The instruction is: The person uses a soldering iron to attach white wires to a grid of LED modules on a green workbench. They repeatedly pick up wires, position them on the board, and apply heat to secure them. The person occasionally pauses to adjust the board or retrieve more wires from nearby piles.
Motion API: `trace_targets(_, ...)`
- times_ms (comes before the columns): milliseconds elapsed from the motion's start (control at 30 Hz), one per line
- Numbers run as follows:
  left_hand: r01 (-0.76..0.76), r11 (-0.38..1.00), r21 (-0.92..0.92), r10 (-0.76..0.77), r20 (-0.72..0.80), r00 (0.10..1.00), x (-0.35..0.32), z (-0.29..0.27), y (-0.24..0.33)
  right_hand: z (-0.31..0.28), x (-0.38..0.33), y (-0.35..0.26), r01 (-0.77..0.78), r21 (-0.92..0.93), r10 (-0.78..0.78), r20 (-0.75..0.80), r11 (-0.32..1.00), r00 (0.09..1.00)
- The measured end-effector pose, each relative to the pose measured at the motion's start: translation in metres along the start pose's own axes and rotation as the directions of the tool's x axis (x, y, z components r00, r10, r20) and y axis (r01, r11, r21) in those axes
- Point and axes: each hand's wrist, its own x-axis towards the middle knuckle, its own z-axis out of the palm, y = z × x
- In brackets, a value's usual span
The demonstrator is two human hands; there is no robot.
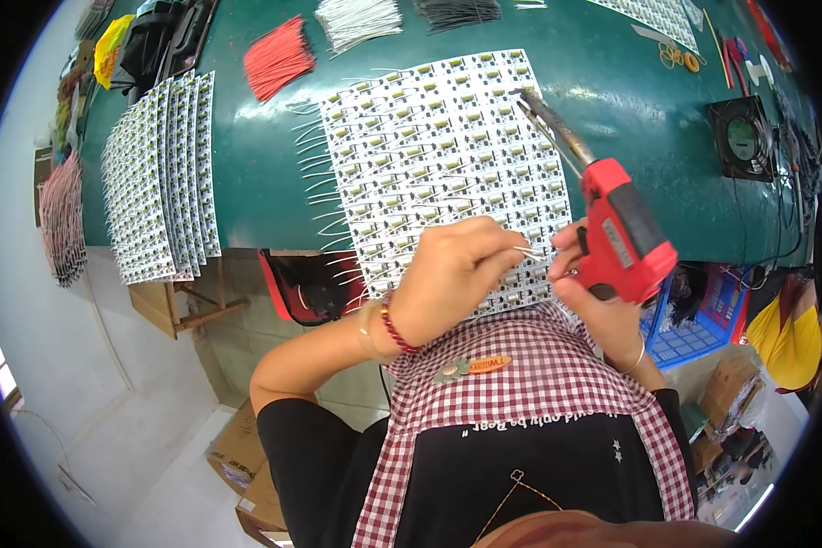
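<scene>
A large white panel of small circuit boards [466,137] lies before me at the table's front edge, with white wires standing out from its left part and left edge. My left hand [457,269] is closed in a pinch on thin white wire [530,253], just above the panel's lower right part. A red soldering gun [623,233] with a black grip inset is in my right hand [607,324], whose fingers wrap its lower end. The gun's metal tip [525,96] points away from me, over the panel's upper right corner.
On the green table [265,183] lie red wires [279,57], white wires [358,23] and black wires [457,11]. Stacked panels [160,178] sit at left, a small black fan [740,137] at right. Below the right edge stands a blue crate [690,333]; a red chair [288,288] is under the table.
</scene>
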Motion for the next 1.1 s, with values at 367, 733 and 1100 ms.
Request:
trace_targets(367,-0.179,0.974,0.139,0.159,0.144,0.977,-0.004,0.021,0.009,0.001,-0.007,0.007,0.071,-0.131,-0.076,-0.037,0.989,0.996)
trace_targets(733,-0.085,0.993,0.084,0.079,0.073,0.994,0.0,0.02,0.013,-0.005,-0.01,0.002,-0.058,-0.066,0.053,-0.071,0.996,0.996)
trace_targets(1100,-0.035,0.998,0.051,0.031,0.077,0.997,-0.002,0.031,0.016,-0.01,-0.015,0.018,0.085,-0.119,-0.09,-0.041,0.989,0.995)
